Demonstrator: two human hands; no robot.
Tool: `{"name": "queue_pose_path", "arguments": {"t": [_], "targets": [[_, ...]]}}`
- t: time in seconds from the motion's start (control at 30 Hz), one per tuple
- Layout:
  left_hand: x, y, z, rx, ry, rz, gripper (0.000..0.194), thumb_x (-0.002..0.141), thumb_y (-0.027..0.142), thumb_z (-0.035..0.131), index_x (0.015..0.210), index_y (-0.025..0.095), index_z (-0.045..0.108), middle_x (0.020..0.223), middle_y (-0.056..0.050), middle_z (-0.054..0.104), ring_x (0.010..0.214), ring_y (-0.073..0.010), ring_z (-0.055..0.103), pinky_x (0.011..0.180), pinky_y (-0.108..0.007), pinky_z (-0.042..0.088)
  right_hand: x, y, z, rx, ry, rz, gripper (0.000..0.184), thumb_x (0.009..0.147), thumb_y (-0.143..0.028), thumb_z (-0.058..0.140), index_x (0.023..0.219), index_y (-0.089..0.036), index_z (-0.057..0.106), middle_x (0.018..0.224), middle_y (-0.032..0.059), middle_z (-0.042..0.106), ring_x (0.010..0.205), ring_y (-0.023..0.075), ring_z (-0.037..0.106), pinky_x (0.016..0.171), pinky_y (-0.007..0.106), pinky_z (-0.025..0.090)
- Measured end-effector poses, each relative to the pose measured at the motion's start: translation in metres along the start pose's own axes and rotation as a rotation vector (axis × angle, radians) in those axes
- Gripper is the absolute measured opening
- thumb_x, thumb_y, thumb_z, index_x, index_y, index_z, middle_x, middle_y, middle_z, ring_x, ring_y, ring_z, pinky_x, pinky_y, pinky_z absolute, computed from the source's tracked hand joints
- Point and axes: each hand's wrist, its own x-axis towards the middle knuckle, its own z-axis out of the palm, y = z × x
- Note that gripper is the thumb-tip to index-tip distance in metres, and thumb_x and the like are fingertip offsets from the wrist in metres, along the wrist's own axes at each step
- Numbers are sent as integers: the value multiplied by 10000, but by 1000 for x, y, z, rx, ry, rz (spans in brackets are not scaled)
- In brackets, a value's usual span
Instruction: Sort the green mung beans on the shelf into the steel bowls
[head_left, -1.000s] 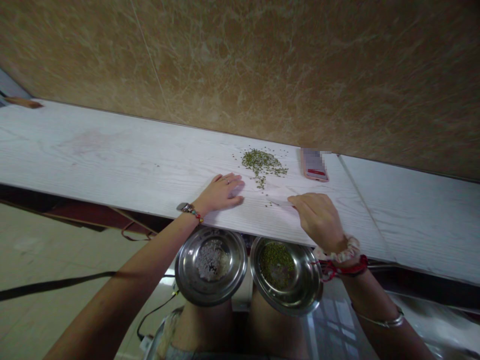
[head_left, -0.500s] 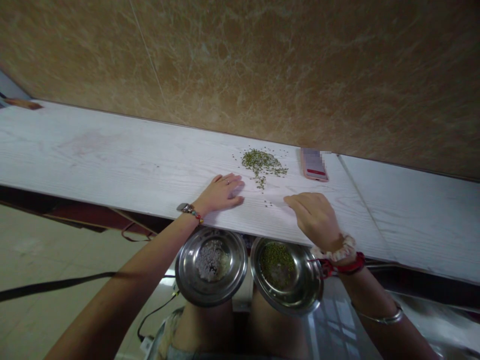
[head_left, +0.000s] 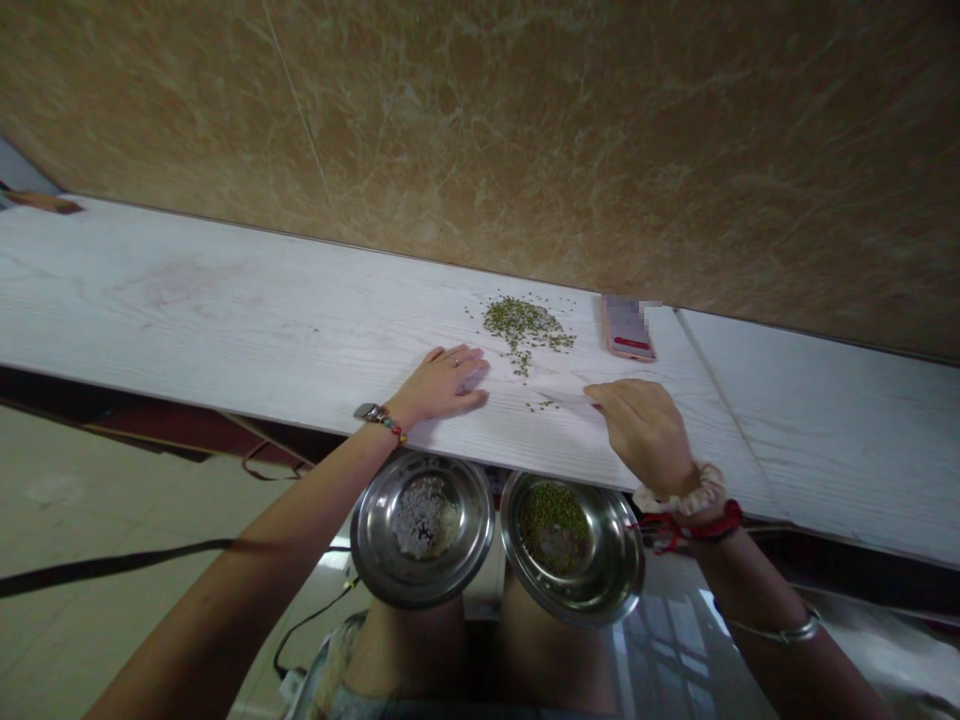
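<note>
Left hand point(head_left: 446, 385): fingers loosely spread, thumb apart, nothing gripped, touching only the white table point(head_left: 300, 285). Right hand point(head_left: 641, 425): thumb and fingers pinched together on what appears to be a thin pale sheet point(head_left: 566, 385), its outline faint against the tabletop. Far left, a brown object point(head_left: 45, 203), partly out of sight. Mid-table, one heap of green beans point(head_left: 525, 322), tapering toward the person, with a short row of loose ones by the sheet. Right of the heap, one phone point(head_left: 628, 330), pink-edged. Behind all, a brown marbled wall point(head_left: 480, 130). Below the table's edge, over the knees, two steel bowls side by side: the left bowl point(head_left: 470, 505) containing white grains, the right bowl point(head_left: 615, 540) more green beans. Left arm: extended from lower left, palm down. Right arm: angled in from lower right, back of the hand upward.
</note>
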Motion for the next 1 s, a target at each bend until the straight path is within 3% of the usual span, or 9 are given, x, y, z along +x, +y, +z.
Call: {"name": "queue_pose_path", "arguments": {"t": [0.4,0.57,0.73,1.0], "targets": [[1,-1,2,-5,13,2,461,903,463,501,1305,242,537,1508,-62,446,1385,-276,395,1147,-500,268,8,14,22,-24,-23,8,226,903,-80,472,961,-201,654,804,34,703,774,170,580,702,325,393],[1,-3,4,-19,35,24,452,897,481,499,1295,270,544,1494,-46,465,1371,-275,413,1139,-495,285,4,14,12,-38,-8,43,238,899,-91,473,997,-217,650,844,38,710,836,180,603,757,335,402],[1,-4,4,-11,33,21,460,899,493,494,1302,274,538,1503,-43,454,1377,-270,406,1145,-493,275,0,5,-1,-18,-16,-28,252,889,-60,481,1006,-218,640,822,28,717,799,168,617,753,327,415],[0,0,0,4,-1,-1,488,905,474,494,1325,227,527,1513,-72,438,1390,-277,391,1146,-500,269,13,-2,13,-13,35,-22,222,900,-58,480,969,-202,634,811,33,718,787,168,618,720,318,408]]}}
